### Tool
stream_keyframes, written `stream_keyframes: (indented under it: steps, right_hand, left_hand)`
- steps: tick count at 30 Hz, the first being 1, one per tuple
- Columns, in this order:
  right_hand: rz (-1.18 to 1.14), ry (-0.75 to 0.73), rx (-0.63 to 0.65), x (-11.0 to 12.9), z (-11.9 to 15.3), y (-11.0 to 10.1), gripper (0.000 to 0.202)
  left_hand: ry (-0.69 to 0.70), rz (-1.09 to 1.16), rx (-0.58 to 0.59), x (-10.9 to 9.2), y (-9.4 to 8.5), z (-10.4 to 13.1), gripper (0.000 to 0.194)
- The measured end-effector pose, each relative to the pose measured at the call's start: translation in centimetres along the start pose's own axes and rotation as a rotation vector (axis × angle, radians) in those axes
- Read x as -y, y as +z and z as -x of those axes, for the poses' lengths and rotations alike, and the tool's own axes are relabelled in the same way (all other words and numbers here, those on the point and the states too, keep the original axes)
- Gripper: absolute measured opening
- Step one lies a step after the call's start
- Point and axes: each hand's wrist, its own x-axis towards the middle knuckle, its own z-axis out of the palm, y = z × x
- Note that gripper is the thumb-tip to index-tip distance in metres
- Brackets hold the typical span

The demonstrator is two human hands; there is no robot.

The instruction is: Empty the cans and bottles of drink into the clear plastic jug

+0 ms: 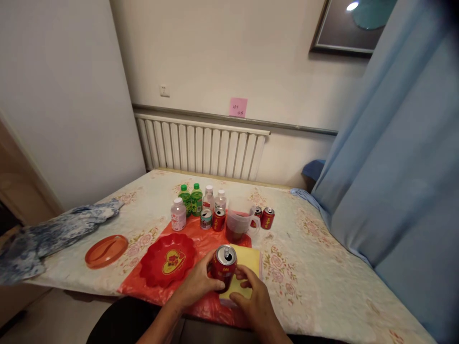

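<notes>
The floral-covered worktop [340,291] carries a crumpled red plastic sheet [134,285], on which lies a scalloped red tray [147,273] with a yellow heart emblem [174,261]. A translucent plastic jug [234,220], partly filled with dark liquid, stands beyond the yellow pad [248,258]. The left hand [201,282] clasps an opened red drink can [224,271] by its left side, upright over the pad; whether its base touches is unclear. The right hand [255,297], loosely curved and gripping nothing, is at the can's right; contact cannot be made out. The can's thin metal is probably light, smooth enough to slip and dentable under hard squeezing; mid-body, kept level, seems the safest hold. Its gold characters are too small to read, as is the handwriting on the pink note [238,107].
</notes>
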Motion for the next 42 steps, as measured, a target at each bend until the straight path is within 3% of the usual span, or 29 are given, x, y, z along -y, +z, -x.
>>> stream_keyframes:
  steps: [4,8,19,25,27,32,37,42]
  right_hand:
    - [-0.052,0.023,0.019,0.8,-1.2,-0.9,0.072]
    - [-0.100,0.021,0.018,0.9,-1.8,-1.8,0.069]
    - [-0.105,-0.028,-0.024,-1.6,-2.7,-3.6,0.068]
    - [-0.097,-0.035,-0.136,-3.6,-3.7,-5.7,0.063]
    - [-0.078,-0.020,-0.182,-4.7,-4.8,-7.0,0.062]
    - [-0.077,0.023,-0.303,-8.0,-8.9,-10.7,0.060]
    - [-0.041,0.037,-0.402,-11.5,-13.3,-13.8,0.057]
    - [0.033,0.048,-0.458,-14.4,-16.8,-15.9,0.051]
  left_hand:
    - [-0.007,0.036,0.042,0.2,1.3,-0.6,0.081]
    - [-0.058,0.066,0.102,-0.1,3.0,-1.3,0.076]
    - [-0.067,0.180,0.225,0.7,6.7,-3.9,0.079]
    - [0.016,0.174,0.259,3.5,8.0,-6.1,0.088]
    - [0.022,0.083,0.170,5.3,8.2,-7.1,0.084]
    - [0.003,-0.432,-0.112,9.7,7.7,-9.2,0.040]
    - [0.248,-0.876,-0.135,13.8,7.6,-9.6,0.023]
    - [0.406,-1.095,-0.199,16.8,8.0,-9.3,0.019]
